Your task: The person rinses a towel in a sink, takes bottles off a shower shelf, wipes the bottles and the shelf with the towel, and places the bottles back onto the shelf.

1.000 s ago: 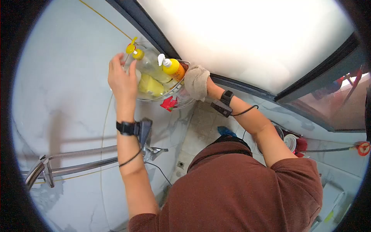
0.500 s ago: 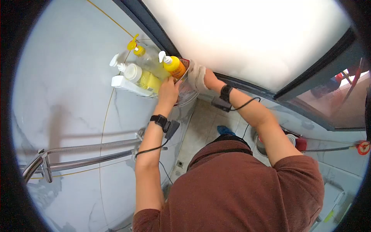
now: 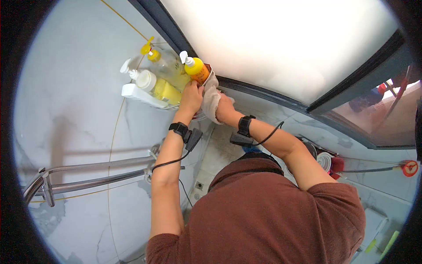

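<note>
On the corner rack (image 3: 172,107) stand a yellow-orange pump bottle (image 3: 196,70), a clear bottle with a yellow pump (image 3: 169,68), a yellow bottle with a white lid (image 3: 166,90) and a white pump bottle (image 3: 140,94). My left hand (image 3: 191,97) reaches into the rack beside the yellow bottle; its fingertips are partly hidden, and what they hold, if anything, does not show. A beige cloth (image 3: 211,102) hangs over the rack's right side, and my right hand (image 3: 225,109) is closed on it.
A chrome shower bar (image 3: 96,181) and hose run along the marbled wall at the left. The dark-framed frosted panel (image 3: 281,48) rises behind the rack. Buckets and a red object (image 3: 337,167) sit at the lower right, near a red-handled valve (image 3: 409,168).
My left hand has come down from the left side of the rack into its front right part. My right hand has moved the cloth slightly lower and inward along the rack's side.
</note>
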`<state>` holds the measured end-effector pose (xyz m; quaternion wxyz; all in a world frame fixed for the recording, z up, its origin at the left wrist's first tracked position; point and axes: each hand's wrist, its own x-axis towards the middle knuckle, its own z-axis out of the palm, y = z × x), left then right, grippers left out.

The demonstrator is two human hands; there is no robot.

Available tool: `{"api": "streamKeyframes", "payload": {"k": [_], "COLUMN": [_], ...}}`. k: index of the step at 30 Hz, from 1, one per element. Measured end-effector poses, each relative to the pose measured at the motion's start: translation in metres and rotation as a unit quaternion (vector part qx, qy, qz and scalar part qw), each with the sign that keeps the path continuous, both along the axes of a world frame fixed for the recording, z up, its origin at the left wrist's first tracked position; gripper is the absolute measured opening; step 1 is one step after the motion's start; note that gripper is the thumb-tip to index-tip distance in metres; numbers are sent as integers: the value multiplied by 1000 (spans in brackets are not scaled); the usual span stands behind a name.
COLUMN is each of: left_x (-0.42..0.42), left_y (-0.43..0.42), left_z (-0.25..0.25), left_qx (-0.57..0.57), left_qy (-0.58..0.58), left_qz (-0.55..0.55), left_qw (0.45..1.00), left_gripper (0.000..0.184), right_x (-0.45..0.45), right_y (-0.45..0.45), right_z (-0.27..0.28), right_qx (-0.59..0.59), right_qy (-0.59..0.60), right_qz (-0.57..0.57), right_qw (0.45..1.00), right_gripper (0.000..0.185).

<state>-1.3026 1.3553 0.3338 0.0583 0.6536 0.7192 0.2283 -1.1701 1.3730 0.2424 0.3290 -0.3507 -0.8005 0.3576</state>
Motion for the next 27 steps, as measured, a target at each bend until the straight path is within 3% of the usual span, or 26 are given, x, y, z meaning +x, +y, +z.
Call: {"api": "streamKeyframes", "payload": {"k": [3, 5, 8, 11, 15, 20, 23, 27], "left_x": [6, 8, 10, 4, 8, 16, 17, 12], "left_y": [-4, -11, -35, -66, -121, -163, -172, -179], "left_z": [10, 13, 22, 18, 10, -21, -28, -44], "left_qx": [-24, -19, 60, 215, 150, 118, 128, 120], "left_qy": [5, 14, 26, 37, -2, -54, -70, -87], "left_qz": [9, -2, 20, -16, 13, 75, 86, 101], "left_qw": [1000, 1000, 998, 976, 989, 989, 986, 984], "left_gripper": [24, 23, 20, 18, 18, 16, 16, 19], "right_x": [-2, 11, 17, 16, 6, -14, -32, -27], "right_y": [-13, -22, -3, 24, 19, -7, -14, -37], "right_z": [-24, 24, 39, 47, 55, 65, 57, 74], "right_qx": [-6, 11, 13, 20, -43, -106, -77, -27], "right_qy": [-17, -75, -120, -135, -189, -161, -173, -263], "right_qz": [29, -5, -13, -36, -42, -59, -99, -3], "right_qw": [999, 997, 993, 990, 980, 979, 977, 964], "right_gripper": [75, 82, 90, 95, 96, 97, 96, 90]}}
